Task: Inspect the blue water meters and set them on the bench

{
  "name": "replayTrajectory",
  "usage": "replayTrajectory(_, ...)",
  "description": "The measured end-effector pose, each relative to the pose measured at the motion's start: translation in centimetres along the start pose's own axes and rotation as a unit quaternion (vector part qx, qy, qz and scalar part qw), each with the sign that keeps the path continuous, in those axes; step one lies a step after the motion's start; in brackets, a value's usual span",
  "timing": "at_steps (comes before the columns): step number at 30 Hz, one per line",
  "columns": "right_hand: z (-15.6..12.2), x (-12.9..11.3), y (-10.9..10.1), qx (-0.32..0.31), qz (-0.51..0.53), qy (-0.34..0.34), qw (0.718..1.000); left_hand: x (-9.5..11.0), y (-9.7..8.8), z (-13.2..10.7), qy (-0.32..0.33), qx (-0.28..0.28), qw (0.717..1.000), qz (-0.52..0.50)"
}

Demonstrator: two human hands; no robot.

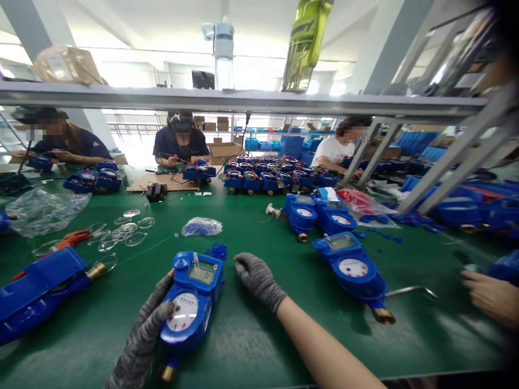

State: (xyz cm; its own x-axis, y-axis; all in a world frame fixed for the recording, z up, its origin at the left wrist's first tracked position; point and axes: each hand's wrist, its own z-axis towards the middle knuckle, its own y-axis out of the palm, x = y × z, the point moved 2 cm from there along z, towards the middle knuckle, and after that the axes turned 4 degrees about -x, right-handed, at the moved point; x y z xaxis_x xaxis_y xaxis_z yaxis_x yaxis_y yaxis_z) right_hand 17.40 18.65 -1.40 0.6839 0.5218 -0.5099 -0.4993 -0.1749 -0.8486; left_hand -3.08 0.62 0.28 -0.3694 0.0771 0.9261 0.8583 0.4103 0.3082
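Observation:
A blue water meter (190,305) with a white dial and a small display lies on the green table (251,346) in front of me. My left hand (148,324), in a grey glove, grips its left side with the thumb on the dial. My right hand (257,281), also gloved, rests fingers curled on the table just right of the meter, near a small heap of blue bits (219,250). Whether anything is in those fingers is hidden.
More blue meters (352,267) lie to the right, another blue housing (36,292) at the left. Clear round lenses (125,229), plastic bags (44,210), a small bag (201,227). Another person's hand (492,294) at far right. Three people work across the table.

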Motion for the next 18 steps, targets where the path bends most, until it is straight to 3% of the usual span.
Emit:
replayTrajectory(2, 1.1, 1.3, 0.3, 0.013, -0.001, 0.040, 0.999, 0.1, -0.1, -0.5, 0.002, 0.049, 0.996, 0.072)
replayTrajectory(4, 2.1, 1.6, 1.0, 0.012, -0.009, 0.049, 0.999, -0.1, 0.7, -1.5, 0.044, 0.098, 0.980, 0.169)
replayTrajectory(9, 3.4, -0.1, 2.5, 0.006, -0.030, 0.049, 0.998, -1.9, 2.9, -3.4, 0.174, 0.172, 0.912, 0.328)
replayTrajectory(12, 3.9, -1.0, 2.7, 0.004, -0.043, 0.050, 0.998, -2.1, 2.0, -3.1, 0.170, 0.164, 0.916, 0.325)
replayTrajectory(18, 4.9, -1.2, 2.8, -0.014, -0.074, 0.049, 0.996, -0.1, -2.5, -1.8, 0.204, 0.075, 0.927, 0.305)
